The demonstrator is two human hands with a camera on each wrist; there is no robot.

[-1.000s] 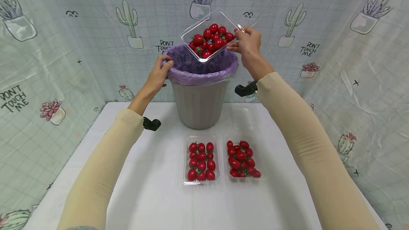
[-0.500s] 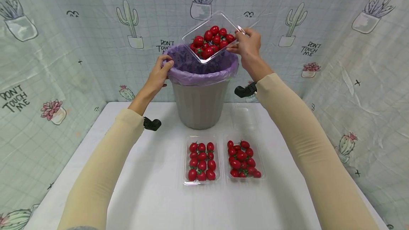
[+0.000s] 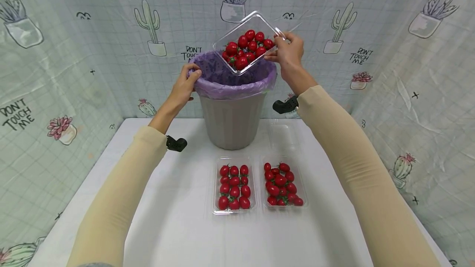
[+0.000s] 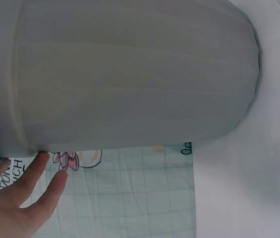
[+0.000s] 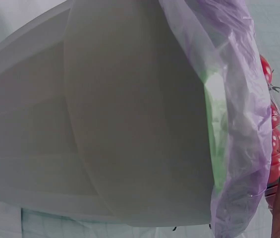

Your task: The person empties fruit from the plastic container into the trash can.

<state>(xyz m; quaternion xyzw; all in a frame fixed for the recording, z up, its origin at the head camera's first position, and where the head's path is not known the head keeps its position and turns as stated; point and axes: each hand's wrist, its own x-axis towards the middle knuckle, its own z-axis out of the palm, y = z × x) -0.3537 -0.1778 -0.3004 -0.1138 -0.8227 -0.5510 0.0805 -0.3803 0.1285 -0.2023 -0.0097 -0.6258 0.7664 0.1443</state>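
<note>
A grey bin (image 3: 233, 122) with a purple liner (image 3: 237, 91) folded over its rim stands at the back of the table. At the bin's left rim, my left hand (image 3: 184, 85) grips the liner and edge; in the left wrist view some fingers (image 4: 54, 191) spread beside the bin wall. My right hand (image 3: 289, 55) pinches the right edge of a clear plastic container (image 3: 237, 31), held tilted above the bin's mouth. Red cherry tomatoes (image 3: 252, 46) lie inside it. In the right wrist view, the liner (image 5: 246, 129) partly hides the tomatoes (image 5: 277, 141).
Two more clear containers, left (image 3: 234, 212) and right (image 3: 268, 206), hold cherry tomatoes on the white table (image 3: 167, 217) in front of the bin. A flat clear plastic piece (image 3: 283, 136) lies right of the bin. A printed curtain (image 3: 111, 52) surrounds the table.
The container in my right hand has shifted very slightly right and down, with the tomatoes still inside. My left hand keeps its place on the rim.
</note>
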